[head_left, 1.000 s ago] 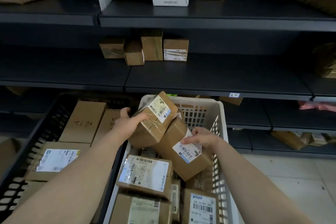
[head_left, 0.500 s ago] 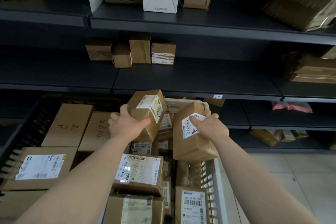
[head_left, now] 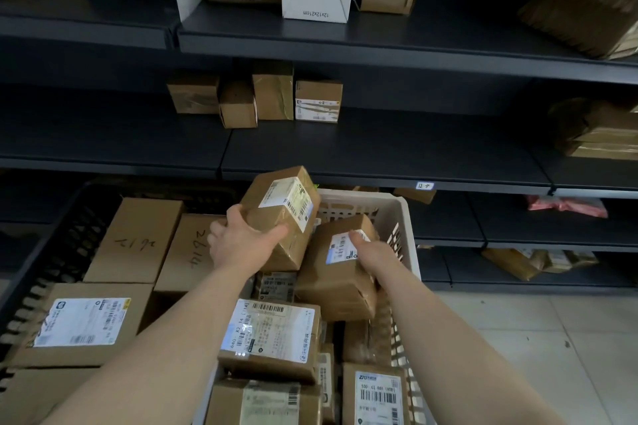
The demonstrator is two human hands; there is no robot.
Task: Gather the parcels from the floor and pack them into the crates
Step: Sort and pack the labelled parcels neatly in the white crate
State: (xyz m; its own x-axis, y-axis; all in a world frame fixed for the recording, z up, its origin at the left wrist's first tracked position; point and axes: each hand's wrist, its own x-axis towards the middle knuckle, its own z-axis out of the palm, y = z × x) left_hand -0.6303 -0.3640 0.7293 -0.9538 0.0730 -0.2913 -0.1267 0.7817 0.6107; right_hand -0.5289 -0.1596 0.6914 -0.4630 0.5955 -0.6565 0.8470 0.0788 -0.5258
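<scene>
Head view: the left hand (head_left: 243, 247) grips a small brown cardboard parcel with a white label (head_left: 276, 217), tilted above the white slotted plastic crate (head_left: 397, 214). The right hand (head_left: 374, 260) clasps a second brown taped parcel (head_left: 331, 283) (thumb on its label, fingers hidden beneath) over that crate's packed boxes (head_left: 272, 338), beside a black lattice crate (head_left: 65, 235).

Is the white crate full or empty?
Almost full. Labelled parcels fill the white crate to its rim; the left hand and right hand each grip one more parcel over it.
</scene>
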